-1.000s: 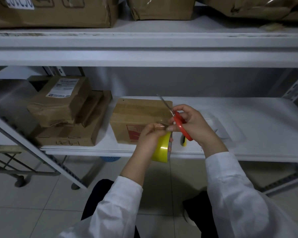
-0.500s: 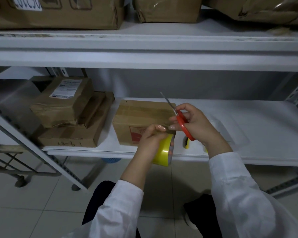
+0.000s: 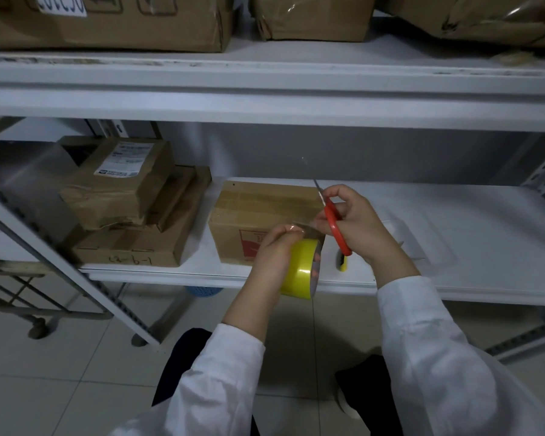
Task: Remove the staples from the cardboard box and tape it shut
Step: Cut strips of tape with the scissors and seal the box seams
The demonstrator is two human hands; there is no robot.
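Left hand (image 3: 272, 247) grips yellow tape roll (image 3: 301, 269); right hand (image 3: 356, 221) clasps red-handled scissors (image 3: 335, 228), pinching clear tape end near cardboard box (image 3: 258, 212), probably for cutting.

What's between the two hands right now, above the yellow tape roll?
In the head view, a short strip of clear tape stretches from the left hand to the right hand, which also holds red-handled scissors, over the tape roll.

Glossy yellow tape roll (image 3: 299, 269), matt brown cardboard box (image 3: 258, 215), seemingly plastic red scissor handles (image 3: 337, 229).
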